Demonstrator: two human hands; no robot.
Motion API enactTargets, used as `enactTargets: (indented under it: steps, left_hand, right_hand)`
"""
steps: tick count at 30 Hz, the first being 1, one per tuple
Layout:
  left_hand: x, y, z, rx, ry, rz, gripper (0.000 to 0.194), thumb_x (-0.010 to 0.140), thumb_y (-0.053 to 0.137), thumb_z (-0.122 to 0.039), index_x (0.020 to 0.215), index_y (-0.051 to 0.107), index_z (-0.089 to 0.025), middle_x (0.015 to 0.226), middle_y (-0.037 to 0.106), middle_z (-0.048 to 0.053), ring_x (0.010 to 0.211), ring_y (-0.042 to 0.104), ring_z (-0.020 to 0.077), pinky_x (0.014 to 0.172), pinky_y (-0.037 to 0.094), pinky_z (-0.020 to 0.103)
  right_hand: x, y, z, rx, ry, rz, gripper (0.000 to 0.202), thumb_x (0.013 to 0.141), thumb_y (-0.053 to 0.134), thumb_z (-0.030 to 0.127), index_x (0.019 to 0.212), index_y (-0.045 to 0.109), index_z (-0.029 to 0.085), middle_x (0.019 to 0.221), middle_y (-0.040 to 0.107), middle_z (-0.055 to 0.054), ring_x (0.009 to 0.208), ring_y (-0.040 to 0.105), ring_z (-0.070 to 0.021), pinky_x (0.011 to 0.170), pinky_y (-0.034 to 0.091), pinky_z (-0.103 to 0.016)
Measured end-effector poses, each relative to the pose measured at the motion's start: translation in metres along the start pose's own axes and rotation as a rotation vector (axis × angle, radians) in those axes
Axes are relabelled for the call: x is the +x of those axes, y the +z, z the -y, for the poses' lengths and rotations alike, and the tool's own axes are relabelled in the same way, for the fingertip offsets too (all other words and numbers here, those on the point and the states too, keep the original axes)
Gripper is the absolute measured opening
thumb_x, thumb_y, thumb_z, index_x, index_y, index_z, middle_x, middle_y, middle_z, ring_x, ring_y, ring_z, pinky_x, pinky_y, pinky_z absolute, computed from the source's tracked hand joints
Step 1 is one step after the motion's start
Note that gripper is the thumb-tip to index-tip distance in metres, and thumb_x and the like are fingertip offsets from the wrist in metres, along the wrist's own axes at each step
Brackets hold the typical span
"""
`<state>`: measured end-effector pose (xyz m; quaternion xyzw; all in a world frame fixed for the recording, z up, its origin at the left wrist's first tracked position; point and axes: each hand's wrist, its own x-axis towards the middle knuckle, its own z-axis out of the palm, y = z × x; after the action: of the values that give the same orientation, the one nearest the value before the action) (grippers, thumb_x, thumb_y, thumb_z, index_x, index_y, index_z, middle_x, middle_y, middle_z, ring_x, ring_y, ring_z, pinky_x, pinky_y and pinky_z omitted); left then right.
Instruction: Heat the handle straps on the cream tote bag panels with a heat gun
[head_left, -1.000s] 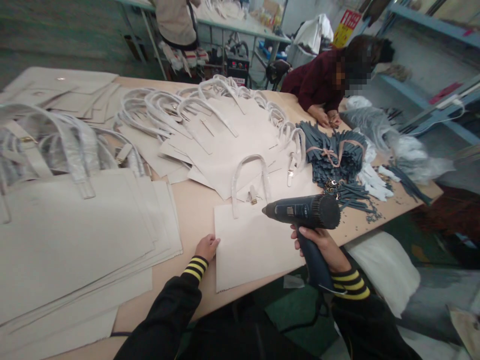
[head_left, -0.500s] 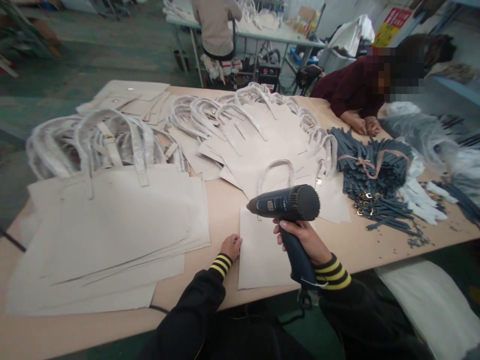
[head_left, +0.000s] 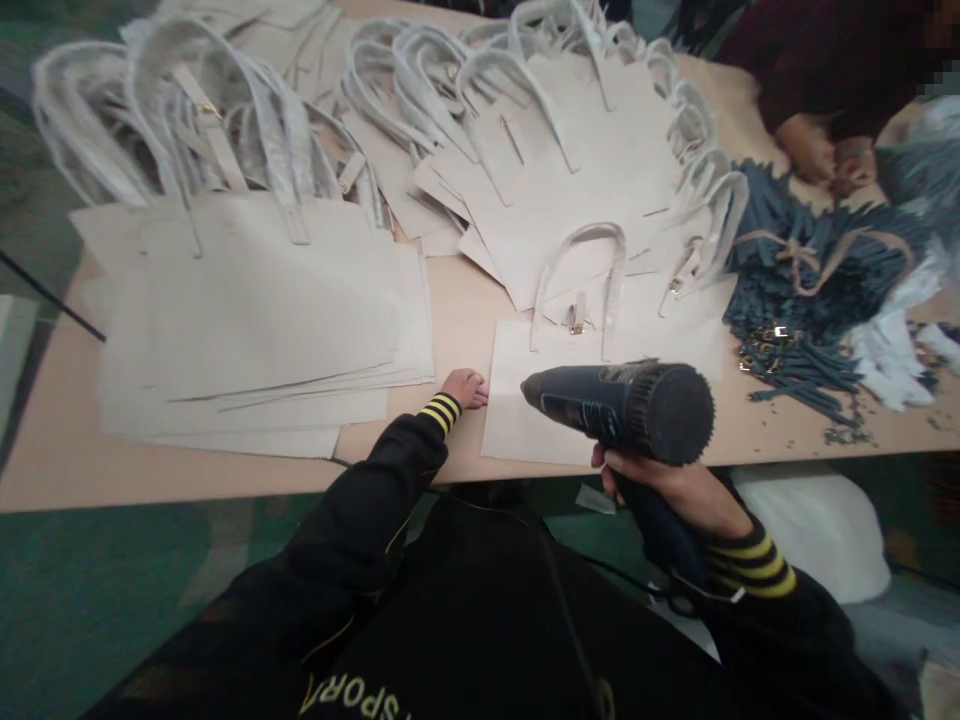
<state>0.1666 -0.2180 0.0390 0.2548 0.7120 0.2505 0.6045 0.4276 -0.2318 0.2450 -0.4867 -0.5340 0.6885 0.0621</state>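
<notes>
My right hand (head_left: 679, 485) is wrapped round the grip of a dark heat gun (head_left: 592, 400). Its narrow nozzle points left, over a beige bag panel (head_left: 517, 430) lying flat at the table's front edge. This panel has a wrapped loop handle (head_left: 577, 235) and a small strap with a gold buckle (head_left: 577, 318). At the panel's left edge my left hand (head_left: 466, 388) rests on the table, fingers stretched out and touching or very close to the edge. The heat gun hides part of the panel's right side.
Stacked bag panels with wrapped handles (head_left: 262, 300) lie at left; more panels (head_left: 577, 150) fan out behind. Dark straps (head_left: 817, 240) tied in a bundle, with buckled straps below, lie at right. Another person's hands (head_left: 825, 160) are at the far right. A cord runs below the table edge.
The view has tilted down. The heat gun has shifted right and nearer to me, uncovering the panel's buckle strap. My left hand stays at the panel's left edge, its fingers now straighter.
</notes>
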Motion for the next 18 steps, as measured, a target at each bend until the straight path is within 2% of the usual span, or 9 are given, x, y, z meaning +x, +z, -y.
enactTargets:
  steps: [3, 6, 8, 12, 16, 18]
  left_hand:
    - [0.000, -0.002, -0.006, -0.013, -0.049, 0.022, 0.013, 0.081, 0.045, -0.017, 0.086, 0.055, -0.009, 0.071, 0.065, 0.008, 0.056, 0.061, 0.0113, 0.061, 0.052, 0.025]
    - [0.001, -0.001, -0.005, -0.003, -0.045, -0.002, 0.013, 0.081, 0.047, -0.018, 0.086, 0.055, -0.010, 0.071, 0.065, 0.008, 0.057, 0.062, 0.0113, 0.060, 0.053, 0.024]
    - [0.002, 0.001, -0.002, -0.002, -0.027, -0.026, 0.011, 0.081, 0.046, -0.017, 0.083, 0.054, -0.010, 0.070, 0.065, 0.008, 0.056, 0.061, 0.0110, 0.059, 0.053, 0.024]
    - [0.003, 0.003, 0.001, -0.018, 0.002, -0.083, 0.009, 0.079, 0.046, -0.015, 0.077, 0.053, -0.010, 0.067, 0.063, 0.007, 0.053, 0.060, 0.0110, 0.057, 0.052, 0.025]
    - [0.002, 0.004, -0.001, -0.037, -0.013, -0.122, 0.005, 0.076, 0.050, -0.015, 0.075, 0.053, -0.011, 0.061, 0.061, 0.005, 0.051, 0.058, 0.0108, 0.056, 0.053, 0.025]
    - [0.002, 0.007, -0.003, -0.034, -0.010, -0.143, 0.005, 0.074, 0.051, -0.015, 0.073, 0.054, -0.011, 0.060, 0.060, 0.004, 0.051, 0.057, 0.0106, 0.057, 0.053, 0.026]
  right_hand:
    - [-0.023, 0.011, -0.014, -0.154, -0.030, 0.148, 0.025, 0.084, 0.055, 0.040, 0.082, 0.067, 0.018, 0.069, 0.062, -0.005, 0.069, 0.057, -0.0213, 0.069, 0.046, -0.034]
    - [-0.030, 0.024, -0.027, -0.231, -0.093, 0.188, 0.033, 0.083, 0.053, 0.043, 0.064, 0.065, 0.019, 0.069, 0.064, -0.005, 0.075, 0.058, -0.0233, 0.079, 0.042, -0.037]
    - [-0.031, 0.029, -0.036, -0.177, -0.063, 0.193, 0.039, 0.083, 0.053, 0.047, 0.058, 0.062, 0.018, 0.067, 0.063, -0.005, 0.070, 0.058, -0.0217, 0.077, 0.043, -0.036]
    - [-0.035, 0.032, -0.053, 0.017, 0.030, 0.248, 0.039, 0.081, 0.054, 0.050, 0.065, 0.062, 0.016, 0.062, 0.060, -0.004, 0.054, 0.054, -0.0160, 0.061, 0.045, -0.030]
    - [-0.055, 0.019, -0.067, 0.061, 0.009, 0.177, 0.037, 0.081, 0.055, 0.049, 0.078, 0.064, 0.014, 0.065, 0.060, -0.004, 0.057, 0.054, -0.0165, 0.061, 0.045, -0.030]
    - [-0.075, 0.005, -0.073, 0.016, 0.037, 0.057, 0.036, 0.083, 0.052, 0.048, 0.083, 0.066, 0.015, 0.068, 0.061, -0.005, 0.060, 0.055, -0.0177, 0.062, 0.045, -0.031]
